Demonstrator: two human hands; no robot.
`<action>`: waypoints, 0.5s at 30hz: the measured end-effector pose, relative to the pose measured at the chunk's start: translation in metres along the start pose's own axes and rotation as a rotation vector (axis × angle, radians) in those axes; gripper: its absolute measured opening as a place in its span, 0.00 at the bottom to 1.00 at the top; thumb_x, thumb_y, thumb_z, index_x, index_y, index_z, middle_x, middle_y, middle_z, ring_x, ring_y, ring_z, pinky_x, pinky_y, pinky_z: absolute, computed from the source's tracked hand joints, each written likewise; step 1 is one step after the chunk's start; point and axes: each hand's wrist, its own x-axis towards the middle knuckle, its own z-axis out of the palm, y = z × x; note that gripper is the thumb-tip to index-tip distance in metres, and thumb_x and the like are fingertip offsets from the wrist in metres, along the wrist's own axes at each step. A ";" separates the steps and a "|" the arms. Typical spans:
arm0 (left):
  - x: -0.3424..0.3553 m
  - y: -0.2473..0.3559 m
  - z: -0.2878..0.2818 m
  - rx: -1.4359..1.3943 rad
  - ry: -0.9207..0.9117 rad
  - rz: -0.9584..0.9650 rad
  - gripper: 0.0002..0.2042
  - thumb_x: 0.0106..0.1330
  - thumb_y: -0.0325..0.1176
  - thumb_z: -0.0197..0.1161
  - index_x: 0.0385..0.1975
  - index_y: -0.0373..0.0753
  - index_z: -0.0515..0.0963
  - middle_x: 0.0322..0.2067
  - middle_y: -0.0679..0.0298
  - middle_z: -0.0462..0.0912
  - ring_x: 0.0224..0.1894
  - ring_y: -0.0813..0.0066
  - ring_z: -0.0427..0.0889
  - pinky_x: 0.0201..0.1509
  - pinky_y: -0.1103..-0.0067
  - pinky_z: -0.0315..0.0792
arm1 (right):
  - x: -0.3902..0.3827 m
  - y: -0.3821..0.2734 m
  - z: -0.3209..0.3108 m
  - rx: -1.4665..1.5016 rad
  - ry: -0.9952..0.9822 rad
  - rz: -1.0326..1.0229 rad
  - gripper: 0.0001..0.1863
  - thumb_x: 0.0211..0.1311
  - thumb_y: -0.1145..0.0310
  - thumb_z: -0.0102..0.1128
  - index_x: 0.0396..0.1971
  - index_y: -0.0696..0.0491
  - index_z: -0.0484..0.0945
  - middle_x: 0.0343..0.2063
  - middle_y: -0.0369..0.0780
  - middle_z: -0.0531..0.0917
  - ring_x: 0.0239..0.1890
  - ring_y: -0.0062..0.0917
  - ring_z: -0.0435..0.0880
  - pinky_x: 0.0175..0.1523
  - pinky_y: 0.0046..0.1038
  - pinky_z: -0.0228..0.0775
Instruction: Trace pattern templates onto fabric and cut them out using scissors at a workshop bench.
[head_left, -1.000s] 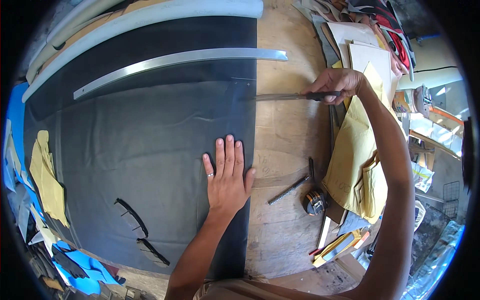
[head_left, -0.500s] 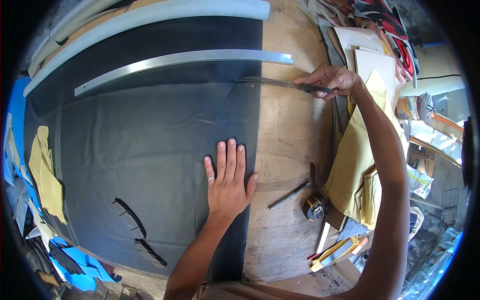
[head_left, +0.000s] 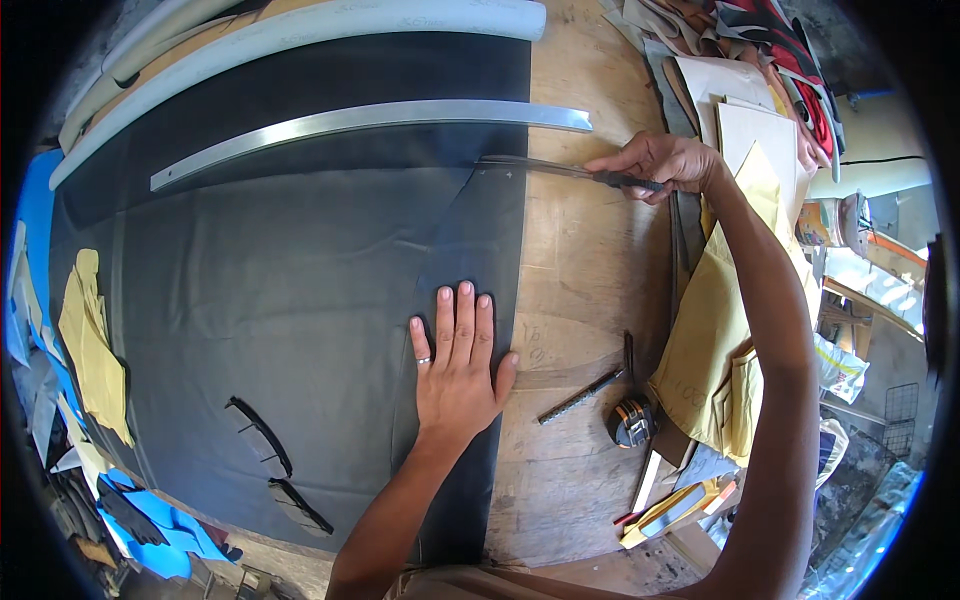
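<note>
A wide sheet of black, leather-like material [head_left: 270, 260] covers most of the worktable. My left hand [head_left: 458, 365] lies flat on it near the right edge, fingers spread. At the upper right, my right hand [head_left: 665, 165] grips the black handle of a long-bladed cutting tool [head_left: 545, 166]. Its thin metal blade points left across the sheet's edge; I cannot tell whether it is a knife or shears. Beyond the blade, a straight metal bar [head_left: 370, 116] lies across the sheet and sticks out over the bare wood.
Eyeglasses [head_left: 265, 440] and a yellow scrap [head_left: 92, 345] lie on the sheet. A pen [head_left: 580, 395] and a tape measure [head_left: 631, 422] rest on the wood [head_left: 580, 280]. Yellow paper pieces [head_left: 705, 340] sit at right; pale rolls [head_left: 330, 35] are at the far side.
The view has shifted slightly. Both hands and the blade hold nearly the same places on the sheet.
</note>
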 end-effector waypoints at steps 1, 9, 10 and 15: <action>0.000 -0.001 0.002 -0.006 -0.011 -0.001 0.38 0.72 0.48 0.55 0.77 0.33 0.60 0.80 0.48 0.54 0.82 0.49 0.49 0.81 0.49 0.38 | 0.001 0.002 -0.001 -0.007 0.013 0.010 0.39 0.48 0.87 0.58 0.68 0.61 0.74 0.18 0.39 0.74 0.16 0.17 0.58 0.16 0.19 0.43; -0.001 -0.001 0.004 -0.014 -0.020 -0.003 0.38 0.72 0.49 0.55 0.78 0.33 0.57 0.80 0.48 0.52 0.83 0.48 0.47 0.81 0.48 0.37 | 0.003 0.006 -0.006 -0.012 0.006 0.039 0.40 0.47 0.89 0.57 0.68 0.60 0.74 0.19 0.41 0.78 0.15 0.16 0.59 0.15 0.18 0.44; -0.001 -0.001 0.004 -0.013 -0.016 -0.004 0.38 0.72 0.49 0.55 0.77 0.33 0.58 0.80 0.48 0.53 0.83 0.49 0.48 0.81 0.49 0.37 | 0.003 0.005 -0.006 -0.004 0.007 0.045 0.40 0.47 0.89 0.57 0.68 0.60 0.74 0.19 0.40 0.78 0.14 0.16 0.59 0.15 0.18 0.44; -0.001 -0.001 0.004 -0.010 -0.006 -0.007 0.37 0.72 0.48 0.55 0.76 0.32 0.61 0.79 0.48 0.55 0.82 0.50 0.51 0.82 0.50 0.38 | 0.007 0.003 -0.003 0.044 -0.004 0.050 0.41 0.46 0.90 0.57 0.68 0.59 0.75 0.19 0.40 0.78 0.14 0.15 0.58 0.15 0.18 0.45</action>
